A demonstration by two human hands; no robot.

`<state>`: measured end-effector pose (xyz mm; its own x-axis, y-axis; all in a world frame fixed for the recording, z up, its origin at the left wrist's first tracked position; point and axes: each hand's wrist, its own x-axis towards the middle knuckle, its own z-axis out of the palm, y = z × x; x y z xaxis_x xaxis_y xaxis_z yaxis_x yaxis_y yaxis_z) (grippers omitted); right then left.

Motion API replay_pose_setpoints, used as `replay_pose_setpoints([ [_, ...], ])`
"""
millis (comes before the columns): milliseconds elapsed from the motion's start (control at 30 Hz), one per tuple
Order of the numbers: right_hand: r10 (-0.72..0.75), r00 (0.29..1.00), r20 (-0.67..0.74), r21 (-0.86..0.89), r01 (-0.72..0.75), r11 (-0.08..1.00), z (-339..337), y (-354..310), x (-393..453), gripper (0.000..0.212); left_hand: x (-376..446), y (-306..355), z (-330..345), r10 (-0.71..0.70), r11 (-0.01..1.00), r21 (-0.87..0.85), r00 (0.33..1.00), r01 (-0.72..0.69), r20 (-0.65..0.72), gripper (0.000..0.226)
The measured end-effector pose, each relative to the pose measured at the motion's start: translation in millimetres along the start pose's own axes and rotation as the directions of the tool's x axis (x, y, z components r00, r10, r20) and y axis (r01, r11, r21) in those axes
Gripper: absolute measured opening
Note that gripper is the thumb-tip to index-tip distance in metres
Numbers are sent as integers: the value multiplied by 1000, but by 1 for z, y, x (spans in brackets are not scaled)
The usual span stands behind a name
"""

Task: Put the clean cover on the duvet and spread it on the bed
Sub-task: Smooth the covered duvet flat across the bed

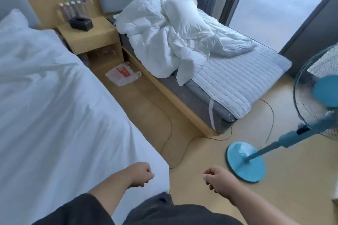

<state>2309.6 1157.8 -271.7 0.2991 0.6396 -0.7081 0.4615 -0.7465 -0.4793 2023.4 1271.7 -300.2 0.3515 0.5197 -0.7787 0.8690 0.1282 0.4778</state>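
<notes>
I see my left hand and right hand clenched, grasping nothing, above the floor. The duvet lies crumpled on the far bed.

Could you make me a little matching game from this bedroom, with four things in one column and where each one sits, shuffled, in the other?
Things:
1. crumpled duvet
2. tissue box
3. plastic bag
4. fan

Places:
A. on the floor between the two beds
B. standing on the floor at the right
C. heaped on the far bed
D. on the nightstand

Pairs: 1-C, 2-D, 3-A, 4-B
</notes>
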Motion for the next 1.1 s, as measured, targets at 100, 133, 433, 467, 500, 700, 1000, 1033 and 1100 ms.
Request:
replay_pose_setpoints([
  [100, -10, 998, 64, -100, 17, 995, -26, -46, 42, 15, 27, 13, -41, -43, 994, -100, 997, 36, -69, 19],
  [133, -17, 996, 89, -134, 29, 991, -32, -63, 58, 16, 35, 15, -54, -59, 988, -147, 993, 44, -101, 19],
  [433, -30, 910, 413, -440, 228, 869, -3, -216, 216, 15, 54, -46, -74, -341, 799, -563, 930, 210, -138, 18],
  [467, -14, 890, 456, -476, 258, 841, 7, -228, 233, 15, 58, -53, -64, -374, 762, -605, 920, 232, -119, 18],
  [500, 0, 868, 497, -509, 291, 810, 19, -240, 250, 16, 63, -58, -54, -413, 720, -647, 905, 252, -107, 18],
  [700, 233, 723, 650, -669, 399, 627, 81, -286, 334, 12, 114, -44, 34, -705, 281, -901, 708, 330, 39, 15],
  [1000, 326, 704, 631, -771, 524, 362, 174, -279, 412, 14, 226, 47, 146, -736, -589, -802, 479, -103, 479, 56],
  [1033, 317, 717, 621, -778, 515, 360, 186, -269, 418, 15, 234, 46, 154, -706, -680, -697, 461, -229, 537, 75],
  [1100, 305, 747, 591, -797, 481, 366, 208, -249, 430, 20, 250, 38, 172, -663, -746, -478, 448, -463, 600, 96],
])
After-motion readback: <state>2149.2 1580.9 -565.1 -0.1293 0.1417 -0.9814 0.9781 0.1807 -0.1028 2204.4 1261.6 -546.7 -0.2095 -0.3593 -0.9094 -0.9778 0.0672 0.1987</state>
